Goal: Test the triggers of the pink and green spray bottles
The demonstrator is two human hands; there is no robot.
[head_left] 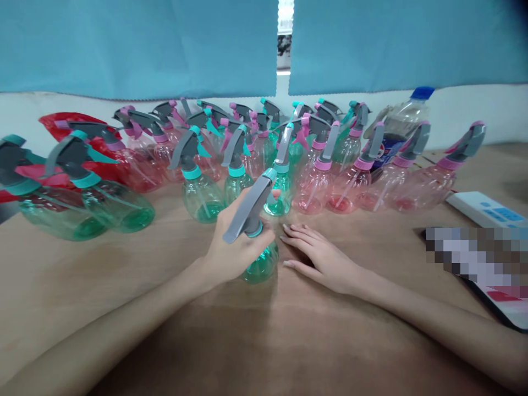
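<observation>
A green spray bottle [260, 267] with a grey and teal trigger head stands on the table in front of me. My left hand [235, 236] is wrapped round its neck, just under the head, and hides part of its body. To the right of it, my right hand [317, 256] lies on the tabletop with its fingers stretched toward the bottle, holding nothing. Directly behind the held bottle stands another green spray bottle [282, 192]. A pink spray bottle [314, 190] is just to the right of that one.
Rows of green and pink spray bottles fill the back of the wooden table [198, 335]. At the left lies a red plastic bag [99, 159]. A large clear bottle with a blue cap [421, 93] stands back right. A white box [482, 206] and a blurred-out phone-like slab [511, 311] lie right.
</observation>
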